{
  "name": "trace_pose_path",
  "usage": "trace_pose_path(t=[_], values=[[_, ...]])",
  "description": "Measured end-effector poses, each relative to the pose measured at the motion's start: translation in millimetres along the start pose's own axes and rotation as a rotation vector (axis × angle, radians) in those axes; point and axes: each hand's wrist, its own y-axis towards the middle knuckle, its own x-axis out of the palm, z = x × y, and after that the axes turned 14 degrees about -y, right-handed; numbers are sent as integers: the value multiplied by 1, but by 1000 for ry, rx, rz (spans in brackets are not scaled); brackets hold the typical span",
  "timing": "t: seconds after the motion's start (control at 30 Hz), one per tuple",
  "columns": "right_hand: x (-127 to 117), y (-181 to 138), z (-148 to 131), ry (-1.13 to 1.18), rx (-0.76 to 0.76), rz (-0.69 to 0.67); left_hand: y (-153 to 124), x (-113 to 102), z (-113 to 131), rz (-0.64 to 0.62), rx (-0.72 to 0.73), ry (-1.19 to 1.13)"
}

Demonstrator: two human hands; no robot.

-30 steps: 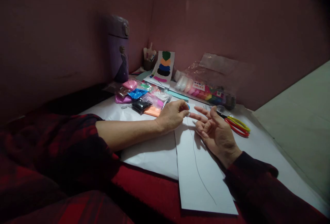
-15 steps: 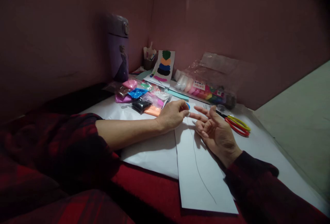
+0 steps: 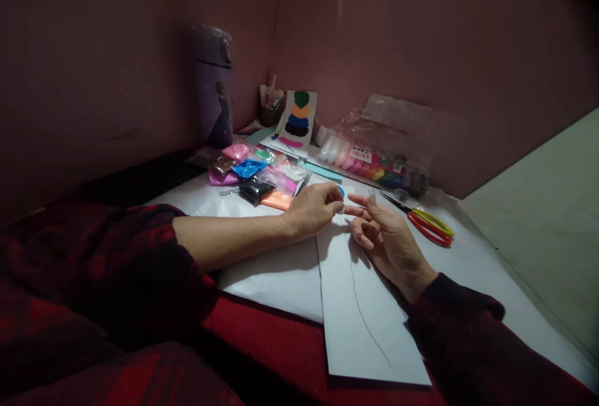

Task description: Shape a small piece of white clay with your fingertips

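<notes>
My left hand (image 3: 312, 211) is closed in a pinch over the upper part of a long white paper strip (image 3: 369, 331); what its fingertips hold, if anything, is hidden. A small patch of blue (image 3: 341, 191) shows just behind those fingertips. My right hand (image 3: 392, 241) is turned partly palm up, two fingers stretched toward the left fingertips and the others partly curled. One of its fingertips meets the left fingertips or lies very close to them. Down the strip runs a thin curved dark line (image 3: 356, 294).
Several bags of coloured clay (image 3: 253, 169) lie left of the strip. Scissors (image 3: 430, 226) with red and yellow handles rest at the right. Behind stand a purple bottle (image 3: 213, 91), a card with coloured shapes (image 3: 306, 138) and a plastic pack of clay (image 3: 360, 159).
My right hand has shifted slightly left, its thumb coming nearer the index finger, so more of the scissor blades shows. My left hand stays almost in place.
</notes>
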Motion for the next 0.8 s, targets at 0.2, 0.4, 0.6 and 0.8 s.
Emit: trace_pose_path(t=[0.2,0.4,0.6,0.8], values=[[1,1,2,8,-7,-18,-1,0,-1,-30,5,23],[0,2,4,26,-20,-21,-1,0,-3,-29,6,31],[0,2,4,20,-29,-20,-1,0,-1,-35,8,45],[0,0,4,-1,1,-31,-2,0,1,-40,-2,53]])
